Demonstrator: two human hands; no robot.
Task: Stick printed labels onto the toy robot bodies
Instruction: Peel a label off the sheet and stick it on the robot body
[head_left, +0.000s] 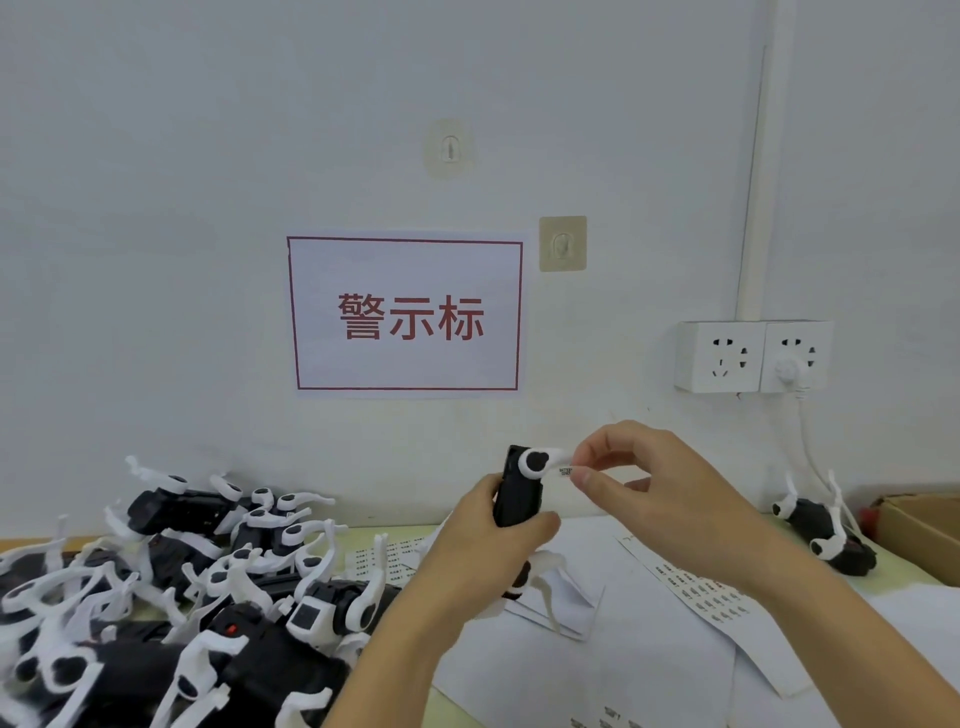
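Note:
My left hand (485, 540) grips a black toy robot body (517, 493) with white legs, held upright above the table. My right hand (660, 483) pinches a small white printed label (565, 472) between thumb and forefinger, right beside the body's upper white joint. On the table below lie label sheets (701, 592) with rows of small printed labels.
A heap of black-and-white robot bodies (182, 587) fills the table's left side. One more robot body (826, 530) lies at the right by a cardboard box (924, 535). White backing paper (623, 665) covers the middle. The wall carries a red-framed sign (408, 314) and sockets (753, 356).

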